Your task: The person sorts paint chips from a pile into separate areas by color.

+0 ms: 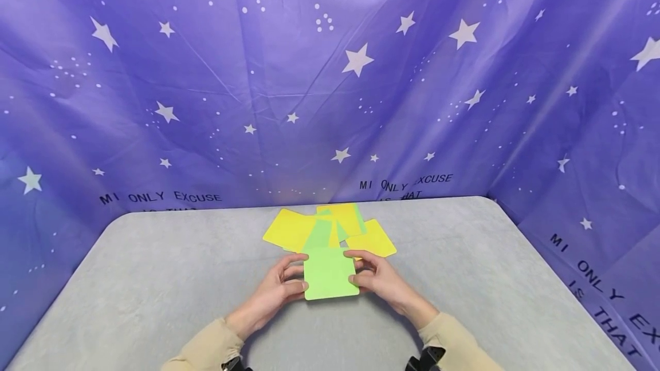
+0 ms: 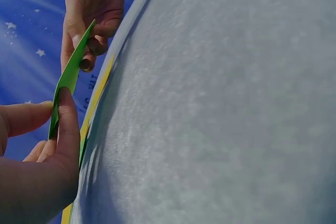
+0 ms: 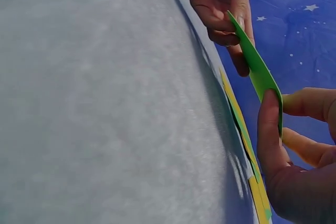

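Note:
A thin light-green square card (image 1: 331, 275) with rounded corners is held between both hands, tilted above the table. My left hand (image 1: 278, 284) pinches its left edge, thumb on the near side. At the right edge, my right hand (image 1: 380, 280) grips it in the same way. Seen nearly edge-on in the left wrist view, the green card (image 2: 72, 69) bends slightly between the two hands. Just beyond it, yellow cards (image 1: 291, 229) and green cards (image 1: 319, 233) overlap in a loose spread; the held card hides part of them.
The grey table (image 1: 170, 285) has rounded far corners, and the spread cards reach close to its far edge. Behind and on both sides hangs a purple curtain (image 1: 247, 73) with white stars and black lettering.

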### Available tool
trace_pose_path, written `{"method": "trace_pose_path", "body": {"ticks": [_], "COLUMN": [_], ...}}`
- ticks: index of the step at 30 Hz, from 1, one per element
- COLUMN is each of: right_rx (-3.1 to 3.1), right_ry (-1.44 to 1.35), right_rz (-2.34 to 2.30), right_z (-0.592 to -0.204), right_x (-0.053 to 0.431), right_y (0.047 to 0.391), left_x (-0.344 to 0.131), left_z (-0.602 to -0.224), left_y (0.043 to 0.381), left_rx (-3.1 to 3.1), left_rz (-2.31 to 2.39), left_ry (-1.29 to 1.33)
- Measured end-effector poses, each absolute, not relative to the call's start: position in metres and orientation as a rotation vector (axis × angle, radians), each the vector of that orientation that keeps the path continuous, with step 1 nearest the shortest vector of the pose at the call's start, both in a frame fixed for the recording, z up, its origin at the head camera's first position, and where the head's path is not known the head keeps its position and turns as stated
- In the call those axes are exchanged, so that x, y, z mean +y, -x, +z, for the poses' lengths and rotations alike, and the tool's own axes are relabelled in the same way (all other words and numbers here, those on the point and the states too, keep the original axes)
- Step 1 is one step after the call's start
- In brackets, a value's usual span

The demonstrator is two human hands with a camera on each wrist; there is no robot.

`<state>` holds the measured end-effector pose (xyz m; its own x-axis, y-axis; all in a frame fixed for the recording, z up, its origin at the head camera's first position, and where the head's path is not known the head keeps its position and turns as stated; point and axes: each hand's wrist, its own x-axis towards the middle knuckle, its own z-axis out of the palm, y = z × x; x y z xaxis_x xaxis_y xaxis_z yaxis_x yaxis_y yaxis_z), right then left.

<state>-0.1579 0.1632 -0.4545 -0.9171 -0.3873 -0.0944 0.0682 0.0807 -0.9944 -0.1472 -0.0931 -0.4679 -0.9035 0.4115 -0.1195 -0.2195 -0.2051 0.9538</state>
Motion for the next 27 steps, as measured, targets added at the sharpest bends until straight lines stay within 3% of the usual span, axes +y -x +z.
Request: {"method": "trace_pose_path", "body": {"ticks": [11,27], "right_rx": [2.043,2.078], "right_ry": [0.45,0.524], "right_rz": [-1.808,-1.735], "right_z": [-0.458,-0.456], "right_x": [0.154,0.092], "right_y": [0.144,0.133], "left_x": [-0.108,-0.173], "left_z": [-0.469,-0.473], "left_y": [0.135,0.112], "left_rx": [1.711,1.857], "left_rz": [2.065,1.952], "left_ry": [-0.213,-0.174]}}
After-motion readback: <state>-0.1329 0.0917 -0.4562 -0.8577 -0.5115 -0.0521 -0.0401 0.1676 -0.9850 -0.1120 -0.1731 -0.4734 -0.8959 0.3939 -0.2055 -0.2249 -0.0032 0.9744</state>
